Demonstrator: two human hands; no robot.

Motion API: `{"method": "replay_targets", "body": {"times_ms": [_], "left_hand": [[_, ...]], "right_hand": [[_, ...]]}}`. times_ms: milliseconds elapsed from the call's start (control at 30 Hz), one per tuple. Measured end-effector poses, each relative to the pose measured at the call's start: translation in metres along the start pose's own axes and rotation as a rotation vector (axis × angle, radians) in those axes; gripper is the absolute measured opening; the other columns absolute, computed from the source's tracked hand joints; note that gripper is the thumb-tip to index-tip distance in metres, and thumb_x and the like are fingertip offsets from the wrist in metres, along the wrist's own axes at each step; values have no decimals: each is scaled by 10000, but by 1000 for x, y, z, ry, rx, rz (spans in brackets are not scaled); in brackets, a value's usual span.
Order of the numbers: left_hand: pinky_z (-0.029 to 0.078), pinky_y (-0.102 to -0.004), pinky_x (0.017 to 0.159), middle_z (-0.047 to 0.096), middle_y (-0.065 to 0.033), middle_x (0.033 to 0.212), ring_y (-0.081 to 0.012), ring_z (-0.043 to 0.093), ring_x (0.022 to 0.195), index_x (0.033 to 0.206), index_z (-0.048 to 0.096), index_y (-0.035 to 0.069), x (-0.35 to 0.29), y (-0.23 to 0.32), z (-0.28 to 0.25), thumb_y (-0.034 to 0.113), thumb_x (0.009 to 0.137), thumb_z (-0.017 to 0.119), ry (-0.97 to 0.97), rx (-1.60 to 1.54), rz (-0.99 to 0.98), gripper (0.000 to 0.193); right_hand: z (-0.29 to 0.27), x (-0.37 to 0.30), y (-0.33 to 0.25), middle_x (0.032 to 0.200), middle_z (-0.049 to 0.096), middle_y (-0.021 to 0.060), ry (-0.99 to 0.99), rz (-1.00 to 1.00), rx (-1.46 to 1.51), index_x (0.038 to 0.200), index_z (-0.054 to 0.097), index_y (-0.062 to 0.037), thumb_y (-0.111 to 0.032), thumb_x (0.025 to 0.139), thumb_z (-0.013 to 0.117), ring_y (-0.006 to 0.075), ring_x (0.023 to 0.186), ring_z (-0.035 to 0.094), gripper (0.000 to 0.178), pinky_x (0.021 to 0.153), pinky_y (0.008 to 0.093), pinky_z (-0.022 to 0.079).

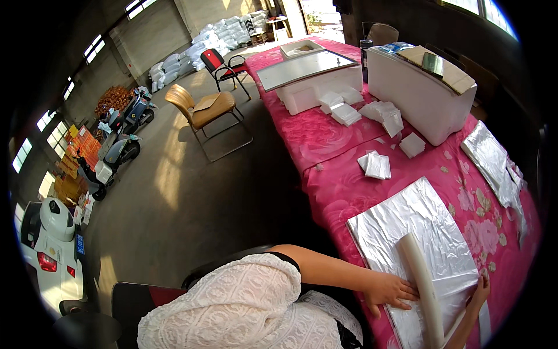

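Observation:
A stack of crinkled silver foil sheets (401, 218) lies on the near part of the pink floral tablecloth. Across it rests a long off-white tube (423, 285), which looks curved here. My left hand (392, 292) lies flat on the foil's left edge, open, fingers spread, with its fingertips against or close beside the tube. At the foil's right edge is my right hand (480, 291), its fingers closed in a pinch on the foil's border. Below that hand hangs a pale strip (485, 326); a second pale rod-like piece (454, 327) shows beside my right forearm, partly hidden.
Small stacks of white squares (375, 165) lie farther up the table. Behind them stand white foam boxes (407, 87), one under a metal-framed panel (308, 67). More folded foil (491, 160) drapes at the right. A tan chair (209, 110), scooters (116, 151) and a white car (55, 256) stand left.

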State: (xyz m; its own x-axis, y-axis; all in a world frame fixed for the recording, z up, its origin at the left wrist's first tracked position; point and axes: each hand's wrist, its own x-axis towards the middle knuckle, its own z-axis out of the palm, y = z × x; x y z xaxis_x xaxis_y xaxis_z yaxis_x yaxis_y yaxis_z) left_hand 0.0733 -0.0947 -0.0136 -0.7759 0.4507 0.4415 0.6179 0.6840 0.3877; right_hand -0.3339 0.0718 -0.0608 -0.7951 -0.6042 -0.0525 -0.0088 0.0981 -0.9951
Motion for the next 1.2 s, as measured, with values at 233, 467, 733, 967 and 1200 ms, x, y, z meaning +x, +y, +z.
{"method": "replay_targets", "body": {"times_ms": [233,467,733,967,1200], "left_hand": [[163,-519,1090,226,-327,1414,-431,214,1340,1330,352,-33,2,35,14,577,666,586,-16,-3,-144,932],[186,-483,1093,210,-237,1460,-357,203,1365,1398,285,43,15,51,2,569,799,484,-109,110,-278,822],[112,-498,1109,252,-140,1475,-317,204,1375,1405,300,70,30,39,-26,513,793,550,-256,44,-249,796],[146,-466,1114,277,-202,1443,-319,210,1370,1370,329,13,31,39,-13,531,780,547,-272,131,-228,815],[202,-462,1091,263,-212,1445,-341,240,1352,1357,353,31,26,82,15,530,759,577,-205,182,-350,810]], "right_hand": [[96,-146,-124,1119,565,93,-253,-204,-561,1184,536,-4,-70,848,561,156,942,528,344,789,265,410],[122,-221,-121,1075,591,163,-293,-514,-929,1223,529,-45,-70,732,644,338,937,558,505,816,398,451],[7,-191,-91,1036,583,138,349,-265,-1236,1263,502,-57,-135,779,633,318,939,544,508,830,393,441],[62,-233,-117,1069,586,153,-110,-498,-944,1226,525,-39,-70,725,667,326,958,545,522,844,405,433],[107,-210,-112,1127,588,116,-394,-646,-941,1232,534,-100,-16,689,666,311,1032,539,565,901,399,406]]}}
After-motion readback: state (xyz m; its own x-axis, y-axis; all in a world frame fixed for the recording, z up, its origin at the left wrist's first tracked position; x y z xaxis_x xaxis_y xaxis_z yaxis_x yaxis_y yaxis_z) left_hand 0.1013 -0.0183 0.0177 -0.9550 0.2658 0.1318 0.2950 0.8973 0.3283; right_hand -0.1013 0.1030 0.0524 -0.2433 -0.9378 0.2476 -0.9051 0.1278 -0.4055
